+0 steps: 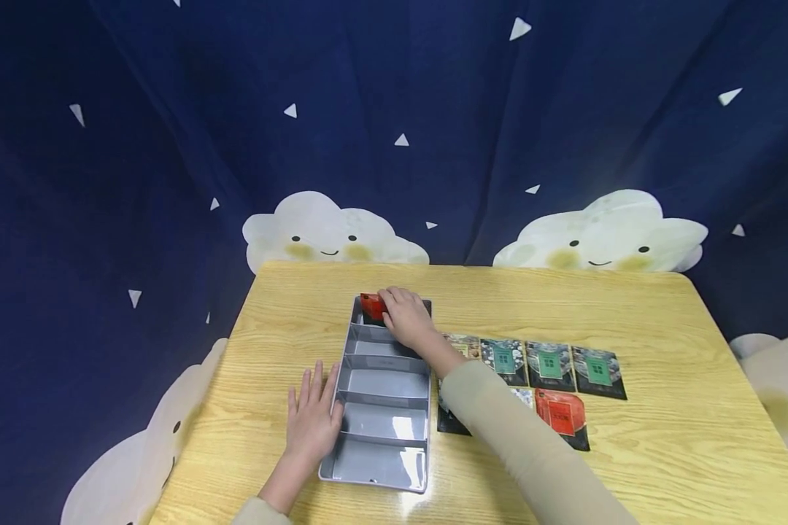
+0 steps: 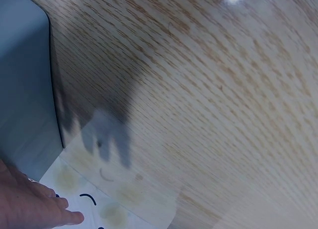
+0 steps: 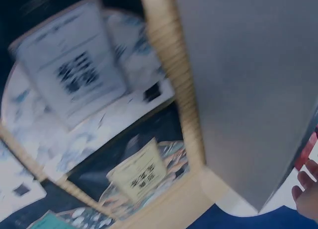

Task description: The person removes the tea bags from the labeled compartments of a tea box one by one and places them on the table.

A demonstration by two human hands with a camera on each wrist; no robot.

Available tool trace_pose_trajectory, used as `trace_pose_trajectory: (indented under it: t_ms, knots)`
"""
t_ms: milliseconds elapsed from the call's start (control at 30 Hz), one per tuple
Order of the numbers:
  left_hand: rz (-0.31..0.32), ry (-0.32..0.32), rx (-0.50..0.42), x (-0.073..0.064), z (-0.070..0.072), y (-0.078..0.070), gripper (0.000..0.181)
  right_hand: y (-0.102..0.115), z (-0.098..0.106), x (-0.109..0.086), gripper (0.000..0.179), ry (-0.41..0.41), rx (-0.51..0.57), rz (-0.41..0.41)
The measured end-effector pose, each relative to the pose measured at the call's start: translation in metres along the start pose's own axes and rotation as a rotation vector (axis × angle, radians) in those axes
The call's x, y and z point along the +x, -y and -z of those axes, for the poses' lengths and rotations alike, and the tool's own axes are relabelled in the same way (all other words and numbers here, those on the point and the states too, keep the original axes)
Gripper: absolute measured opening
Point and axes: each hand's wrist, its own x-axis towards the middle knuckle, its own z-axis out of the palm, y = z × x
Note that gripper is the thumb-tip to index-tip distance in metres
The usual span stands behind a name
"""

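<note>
A grey compartment tray (image 1: 376, 461) lies lengthwise on the table. My right hand (image 1: 407, 317) is in its farthest compartment, thumb and fingers about a red-and-black flat packet (image 1: 371, 306). The hand hides the packet's right part. In the right wrist view, fingertips (image 3: 304, 179) show past the tray's grey wall (image 3: 248, 90), close to a bit of red. My left hand (image 1: 313, 419) rests along the tray's left rim with its fingers straight and spread. Only part of that hand (image 2: 35, 201) shows in the left wrist view, beside the tray's side.
Right of the tray lie two rows of flat packets. Green-labelled packets (image 1: 549, 366) stand in the back row, a red packet (image 1: 560, 415) ends the front row. My right sleeve (image 1: 499, 423) covers some. A dark blue curtain (image 1: 394, 87) hangs behind the wooden table (image 1: 683, 379).
</note>
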Motion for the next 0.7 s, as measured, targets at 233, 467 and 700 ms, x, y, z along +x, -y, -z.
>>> trace_pose_trajectory:
  t_ms: [233, 467, 700]
  knots:
    - [-0.001, 0.001, -0.005, 0.001, 0.001, -0.001, 0.058, 0.014, -0.004, 0.009, 0.046, 0.069, -0.032, -0.059]
    - [0.005, 0.011, -0.001, 0.002, 0.001, 0.001, 0.059, 0.021, -0.005, 0.012, 0.044, 0.056, -0.056, -0.031]
    - [0.005, 0.030, 0.001, 0.002, 0.002, 0.000, 0.060, 0.023, -0.011, 0.010, 0.040, 0.077, -0.070, -0.037]
